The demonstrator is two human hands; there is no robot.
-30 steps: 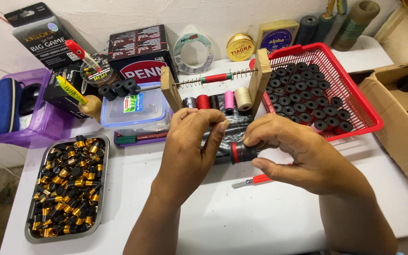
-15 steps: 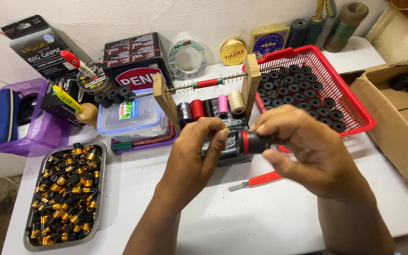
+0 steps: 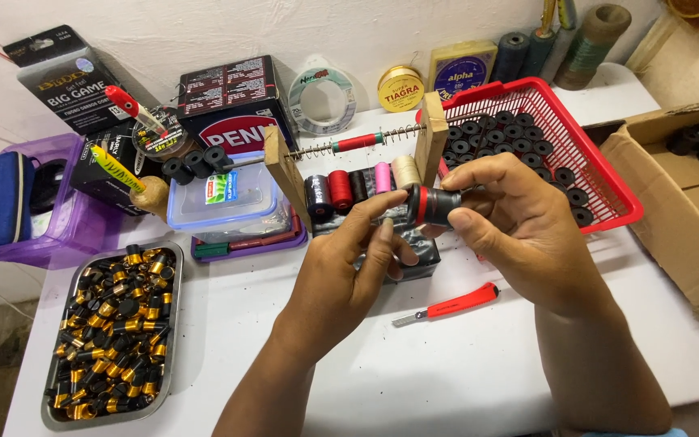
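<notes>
Both hands raised over white surface [image 3: 479,372]: black spool with red band [image 3: 433,205] pinched by right hand [image 3: 519,231] fingers; left hand [image 3: 349,271] fingertips pressed against its end.

Against the wall leaned a black card packet [image 3: 65,77] and a black-and-red box [image 3: 232,101]; further right stood a round gold tin [image 3: 400,87] and a yellow-edged blue packet [image 3: 460,71].

held spool [image 3: 434,205]: black, red band
basket [image 3: 608,182]: red mesh
tray parts [image 3: 111,324]: black and gold
thread spools [image 3: 357,186]: black, red, pink, cream
cutter [image 3: 451,305]: red handle
bench [image 3: 446,380]: white
</notes>
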